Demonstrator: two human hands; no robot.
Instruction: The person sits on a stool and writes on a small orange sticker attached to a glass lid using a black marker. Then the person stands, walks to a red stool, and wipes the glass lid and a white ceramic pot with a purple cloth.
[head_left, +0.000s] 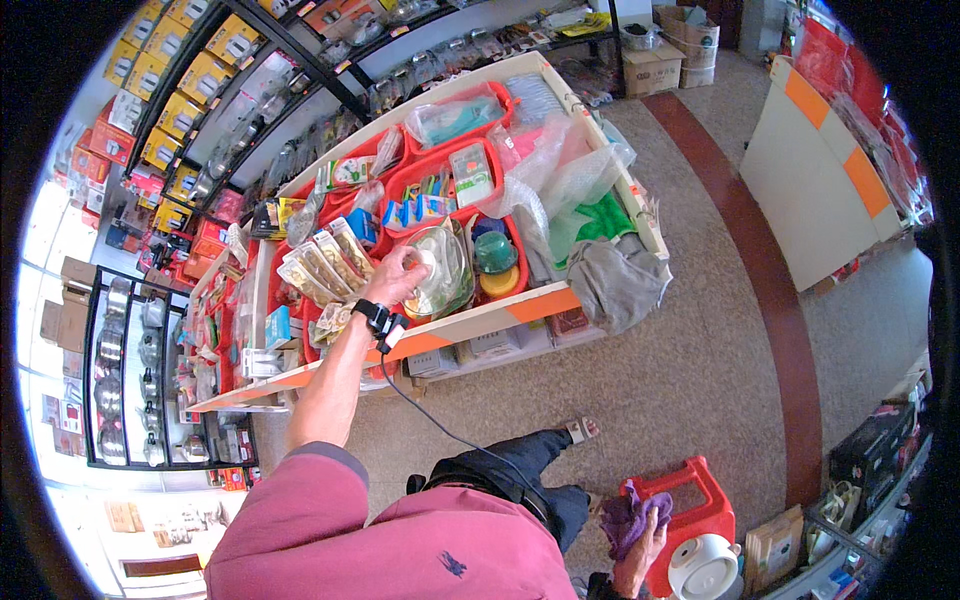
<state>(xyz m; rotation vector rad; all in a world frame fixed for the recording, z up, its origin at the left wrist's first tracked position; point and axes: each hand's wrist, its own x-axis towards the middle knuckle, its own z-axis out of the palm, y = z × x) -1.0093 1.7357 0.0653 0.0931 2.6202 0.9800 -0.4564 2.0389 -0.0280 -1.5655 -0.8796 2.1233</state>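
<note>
My left hand (397, 277), with a black band and a cabled device at its wrist, reaches over a display bin. Its fingers close at the pale knob of a clear lid (439, 274), which is wrapped in plastic. Left of it stand carded packs of gold-coloured items (326, 262). Right of the lid, green and yellow round containers (495, 253) sit in a red basket (523, 259). Down at my right side, my right hand (641, 551) grips a crumpled purple cloth (634, 517), beside a red plastic stool (694, 495).
A grey cloth (619, 281) drapes over the corner of the bin's pale and orange rim (536, 306). A white round appliance or pot (703, 568) sits by the stool. Shelves of yellow boxes (180, 116) stand at upper left. A second display stand (814, 172) is at right.
</note>
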